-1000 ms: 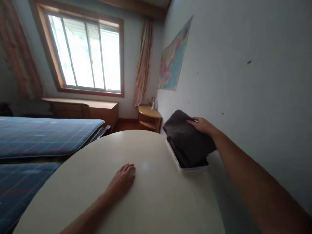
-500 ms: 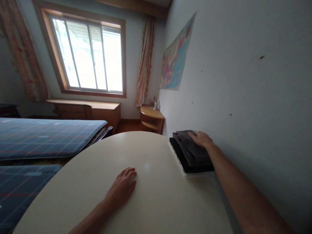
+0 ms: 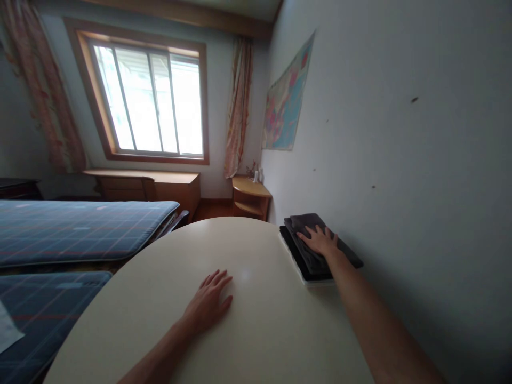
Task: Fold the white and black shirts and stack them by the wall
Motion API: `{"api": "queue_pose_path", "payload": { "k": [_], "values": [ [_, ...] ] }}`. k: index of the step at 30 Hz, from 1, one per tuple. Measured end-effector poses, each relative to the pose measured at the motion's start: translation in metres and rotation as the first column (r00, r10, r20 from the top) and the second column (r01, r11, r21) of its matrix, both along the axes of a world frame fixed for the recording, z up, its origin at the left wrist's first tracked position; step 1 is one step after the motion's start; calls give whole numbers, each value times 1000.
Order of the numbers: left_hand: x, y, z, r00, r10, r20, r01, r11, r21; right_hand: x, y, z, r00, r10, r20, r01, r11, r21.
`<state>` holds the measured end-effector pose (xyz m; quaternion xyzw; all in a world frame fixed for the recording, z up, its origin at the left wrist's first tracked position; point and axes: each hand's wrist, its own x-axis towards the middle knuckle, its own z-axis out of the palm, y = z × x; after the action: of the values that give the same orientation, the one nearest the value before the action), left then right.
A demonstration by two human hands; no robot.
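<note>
A stack of folded cloth lies at the right side of the pale round table (image 3: 256, 330), close to the wall. On top is dark grey folded cloth (image 3: 306, 220), with black cloth (image 3: 293, 252) under it and a white layer at the bottom. My right hand (image 3: 320, 241) rests on the grey cloth, palm down with fingers spread, gripping nothing. My left hand (image 3: 210, 301) lies on the bare tabletop left of the stack, fingers stretched out, holding nothing.
The white wall (image 3: 384, 138) runs along the right, bearing a map (image 3: 286, 106). Blue plaid mattresses (image 3: 84, 229) lie to the left. Beyond the table stand a wooden desk (image 3: 176, 186) and a corner shelf (image 3: 252, 186) below the window (image 3: 152, 101).
My right hand has slid nearer over the grey cloth and its fingers have spread. My left hand has moved slightly right, its fingers more extended. The view has shifted a little.
</note>
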<state>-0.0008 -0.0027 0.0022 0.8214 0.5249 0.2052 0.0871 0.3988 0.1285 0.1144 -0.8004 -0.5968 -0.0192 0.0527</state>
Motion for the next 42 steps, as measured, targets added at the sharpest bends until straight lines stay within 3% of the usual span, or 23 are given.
{"api": "queue_pose_path", "payload": {
  "k": [5, 8, 13, 16, 19, 28, 42],
  "values": [
    [-2, -4, 4, 998, -35, -52, 35, 999, -11, -33, -29, 10, 999, 52, -7, -52, 999, -14],
    [0, -7, 11, 993, -43, -110, 37, 998, -56, -64, -59, 2, 990, 135, 48, -138, 988, 75],
    [5, -8, 17, 981, -31, -191, 1, 987, -159, -125, -116, -48, 950, 311, 29, -310, 928, 207],
    [6, -10, 14, 984, -15, -175, -6, 993, -114, -150, -146, -80, 919, 368, -142, -353, 928, 115],
    [5, -11, 10, 988, -25, -154, 15, 997, -70, -157, -164, -95, 867, 447, -220, -459, 889, -3],
    [2, -12, 11, 987, -54, -150, 41, 995, -90, -153, -168, -86, 862, 458, -216, -484, 872, -81],
    [3, -11, 9, 988, -55, -147, 42, 995, -89, -153, -170, -87, 857, 466, -220, -489, 870, -62]
  ]
}}
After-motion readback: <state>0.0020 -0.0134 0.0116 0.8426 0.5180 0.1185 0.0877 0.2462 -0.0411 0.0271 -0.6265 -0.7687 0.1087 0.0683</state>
